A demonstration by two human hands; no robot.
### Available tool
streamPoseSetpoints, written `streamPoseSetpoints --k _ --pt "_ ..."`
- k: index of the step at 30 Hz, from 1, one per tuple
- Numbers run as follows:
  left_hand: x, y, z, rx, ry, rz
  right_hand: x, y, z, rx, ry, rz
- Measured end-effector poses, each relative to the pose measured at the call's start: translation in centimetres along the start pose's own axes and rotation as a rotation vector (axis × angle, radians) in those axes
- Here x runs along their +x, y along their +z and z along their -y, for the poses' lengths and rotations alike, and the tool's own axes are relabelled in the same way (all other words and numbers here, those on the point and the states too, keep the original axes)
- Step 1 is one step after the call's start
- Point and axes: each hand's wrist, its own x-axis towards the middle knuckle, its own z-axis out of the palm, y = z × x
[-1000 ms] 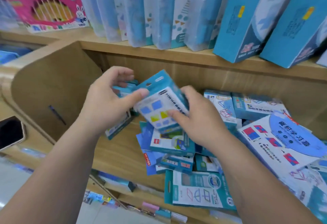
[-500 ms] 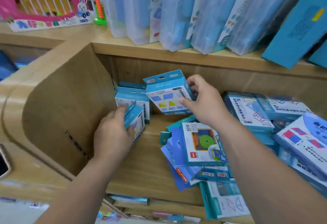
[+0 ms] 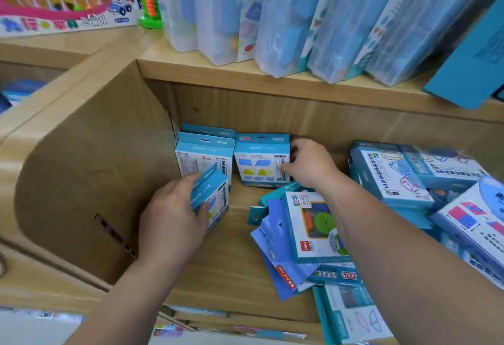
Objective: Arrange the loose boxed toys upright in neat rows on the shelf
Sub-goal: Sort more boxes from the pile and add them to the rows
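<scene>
Standing upright at the back of the shelf [image 3: 240, 271], two small blue boxes [image 3: 205, 159] are stacked front to back in the left corner. Right hand [image 3: 309, 166] presses a third box [image 3: 261, 162] upright just beside them, fingers [image 3: 286, 168] closed on its right edge. Left hand [image 3: 171, 219] grips a fourth box [image 3: 214, 201], tilted, fingers wrapped round its left side and bottom; it sits just in front of the corner pair, long axis leaning back-left. Judgement: left hand is nearer the open slot in front of that pair; box needs righting first. Loose pile [image 3: 308, 238] lies flat to the right, beneath the right forearm.
</scene>
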Motion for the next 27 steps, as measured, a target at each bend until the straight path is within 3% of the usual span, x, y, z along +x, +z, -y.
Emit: streamPoseSetpoints --k 4,9,23,27 --pt "0.3 0.0 -0.1 -0.007 0.007 -0.002 0.2 -0.2 0.4 -0.062 0.038 0.009" --pt "0.3 0.2 0.1 -0.041 0.027 0.001 -1.0 -0.7 0.9 -0.262 -0.004 -0.154" --pt "0.5 -0.2 0.0 -0.072 0.039 0.018 -1.3 1.1 0.9 -0.089 -0.004 -0.160" --pt "1.1 -0.7 -1.4 -0.082 0.131 0.069 -1.2 0.3 -0.3 0.057 -0.050 -0.039"
